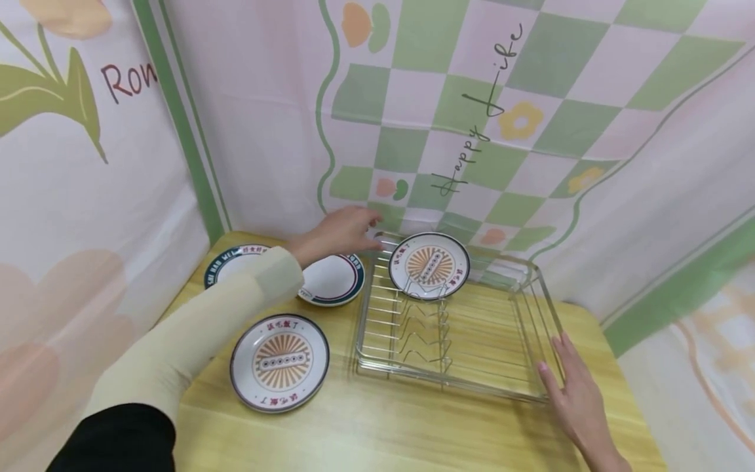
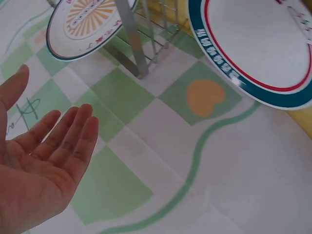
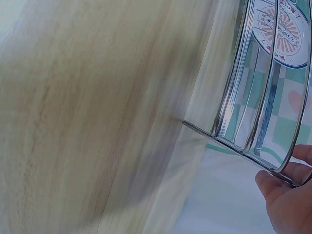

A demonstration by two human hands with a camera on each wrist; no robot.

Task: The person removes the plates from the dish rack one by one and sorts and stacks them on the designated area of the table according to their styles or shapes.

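Note:
A wire dish rack (image 1: 483, 387) stands on the wooden table. One white plate with an orange sunburst print (image 1: 429, 265) leans upright in its back left slots. My left hand (image 1: 348, 229) is near the rack's back left corner; in the left wrist view this hand (image 2: 48, 161) has loosely extended fingers and holds nothing. On the rack's right side my right hand (image 1: 578, 396) grips the rim, thumb and fingers on either side of the wire in the right wrist view, where the hand (image 3: 287, 200) is partly cut off.
Left of the rack lies another sunburst plate (image 1: 280, 362). Behind it are two green-rimmed dishes, one to the left (image 1: 227, 262) and one nearer the rack (image 1: 333, 282), partly hidden by my left arm. A checkered cloth (image 1: 448, 98) hangs behind the table.

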